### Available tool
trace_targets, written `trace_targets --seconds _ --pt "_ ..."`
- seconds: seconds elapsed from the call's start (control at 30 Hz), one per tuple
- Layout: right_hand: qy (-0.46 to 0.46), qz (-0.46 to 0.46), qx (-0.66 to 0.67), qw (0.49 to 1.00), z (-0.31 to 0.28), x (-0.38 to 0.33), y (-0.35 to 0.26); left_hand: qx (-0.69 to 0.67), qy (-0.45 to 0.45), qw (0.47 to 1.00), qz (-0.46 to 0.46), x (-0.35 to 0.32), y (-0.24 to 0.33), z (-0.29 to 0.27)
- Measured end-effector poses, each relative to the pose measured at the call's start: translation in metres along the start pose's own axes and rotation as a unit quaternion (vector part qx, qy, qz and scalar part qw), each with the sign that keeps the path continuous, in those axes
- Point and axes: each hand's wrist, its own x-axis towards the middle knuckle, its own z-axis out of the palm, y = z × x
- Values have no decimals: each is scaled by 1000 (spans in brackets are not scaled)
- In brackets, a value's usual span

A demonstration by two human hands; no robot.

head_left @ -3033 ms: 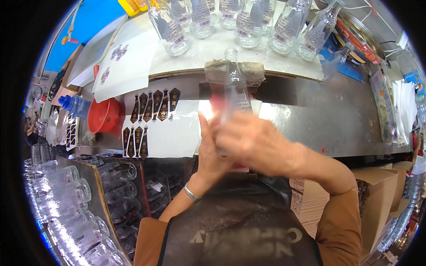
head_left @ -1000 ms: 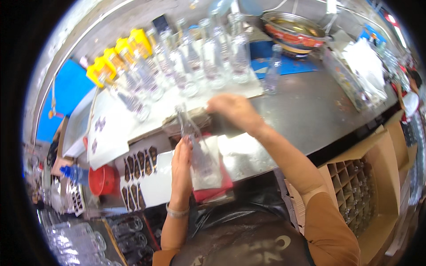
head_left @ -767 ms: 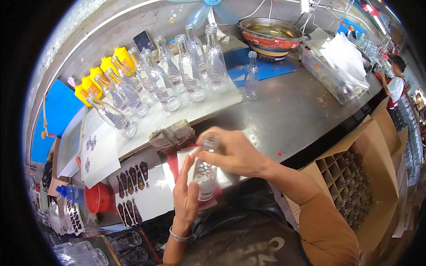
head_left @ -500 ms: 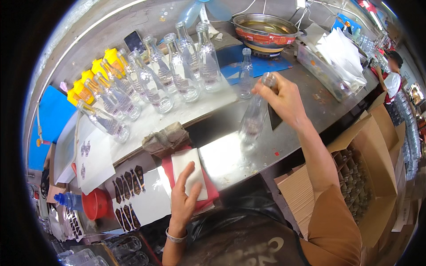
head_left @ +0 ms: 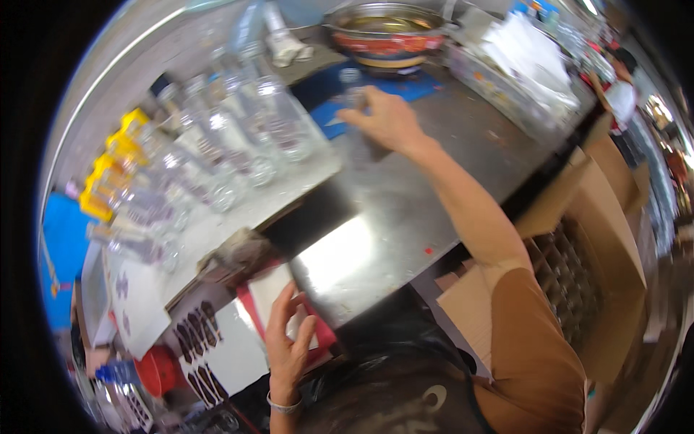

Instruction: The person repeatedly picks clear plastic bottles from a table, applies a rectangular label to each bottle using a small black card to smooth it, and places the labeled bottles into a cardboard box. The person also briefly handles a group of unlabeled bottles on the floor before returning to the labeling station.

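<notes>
My right hand [head_left: 390,123] reaches over the metal bench, fingers curled in a grip around the upper part of a clear glass bottle whose body is blurred below the palm. Right by the fingertips shows the mouth of a clear bottle [head_left: 350,77]; smear hides how the two overlap. My left hand [head_left: 288,333] holds nothing, its fingers apart, over a white folded pad [head_left: 272,283] lying on a red cloth [head_left: 324,334]. Several clear glass bottles with printed fronts [head_left: 282,119] stand on a pale board [head_left: 307,170] at the left.
A metal pan of liquid [head_left: 387,25] stands at the back beside a clear bin with white papers [head_left: 524,58]. At right is an open cardboard box of bottles [head_left: 614,239]. Dark labels [head_left: 195,333] and a red cup [head_left: 157,370] lie left. A person [head_left: 620,94] is far right.
My right hand has moved away and to the left with the bottle, toward the one standing at the back of the bench. The whole view has shifted and blurred. My left hand stays open.
</notes>
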Motion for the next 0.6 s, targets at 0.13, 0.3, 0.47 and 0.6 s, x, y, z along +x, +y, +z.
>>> trace_targets --seconds 0.13,0.3,0.47,0.6 --pt "99 -55 26 993 -28 -52 1 -25 -23 999 -24 -3 -3 6" --pt "343 -8 -17 939 -136 -177 15 -14 -34 999 31 -11 -1 16" --pt "482 229 -112 838 -214 -305 179 -18 -74 997 29 -16 -1 27" --pt "207 418 -205 861 -175 -335 273 1 -103 993 63 -17 1 31"
